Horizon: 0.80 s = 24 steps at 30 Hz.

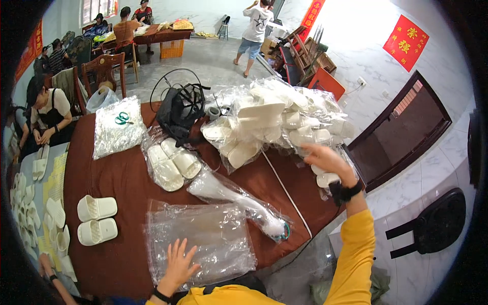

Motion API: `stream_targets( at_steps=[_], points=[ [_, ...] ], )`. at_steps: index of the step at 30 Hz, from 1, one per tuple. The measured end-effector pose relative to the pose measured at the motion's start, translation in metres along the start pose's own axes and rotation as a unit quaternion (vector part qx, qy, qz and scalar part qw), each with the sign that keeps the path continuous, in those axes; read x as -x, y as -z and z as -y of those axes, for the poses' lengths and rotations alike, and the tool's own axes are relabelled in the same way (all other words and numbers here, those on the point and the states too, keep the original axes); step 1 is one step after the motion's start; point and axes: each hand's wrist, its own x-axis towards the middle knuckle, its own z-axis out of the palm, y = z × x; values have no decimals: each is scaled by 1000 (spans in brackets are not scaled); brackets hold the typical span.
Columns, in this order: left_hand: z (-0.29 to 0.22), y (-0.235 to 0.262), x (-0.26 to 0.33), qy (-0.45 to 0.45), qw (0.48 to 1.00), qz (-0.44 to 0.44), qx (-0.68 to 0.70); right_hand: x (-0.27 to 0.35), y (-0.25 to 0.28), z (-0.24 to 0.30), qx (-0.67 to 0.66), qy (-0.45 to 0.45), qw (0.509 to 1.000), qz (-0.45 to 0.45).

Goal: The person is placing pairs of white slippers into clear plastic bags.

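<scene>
Left hand (pixel 180 265) palm down at the near edge of the table, fingers fanned wide over the lower part of a flat clear bag (pixel 203 236), gripping nothing. Bag lies on brown cloth (pixel 134 203) in front of the wearer, crinkled, nothing inside it that I can make out.

Right hand (pixel 325 158) reached out to the far right, at the near side of a heap of bagged slippers (pixel 274 119). Fingers extended, lying close together, pointing left; cannot tell whether they touch or pinch any plastic. Dark band (pixel 345 192) on that wrist, yellow sleeve (pixel 356 244) behind it.

Left of the flat bag: 2 unbagged cream slippers (pixel 101 230), side by side, toes left. Beyond the bag: 1 bagged pair (pixel 174 163). Just right of that, a twisted length of clear plastic (pixel 229 192) runs toward the near right, something teal at its tip, too small to name. Thin white strip (pixel 287 195) farther right.

Far left of cloth: stack of clear packets (pixel 117 134), green-handled scissors (pixel 122 118) on top. Black bag (pixel 175 112) between stack and heap. Loose slippers (pixel 58 239) crowd a lower surface at left; a seated co-worker (pixel 53 112) beyond.
</scene>
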Motion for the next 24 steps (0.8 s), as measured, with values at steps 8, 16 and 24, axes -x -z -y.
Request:
stream_targets(
  at_steps=[8, 16, 24],
  points=[
    [10, 7, 35, 103, 974, -99, 177, -194, -2, -51, 176, 29, 959, -220],
    [-8, -8, 43, 148, 982, 117, 32, -273, -94, -98, 296, -187, 912, -215],
    [8, -8, 24, 42, 995, 85, -21, -170, -23, -6, 227, 37, 937, -263]
  ],
)
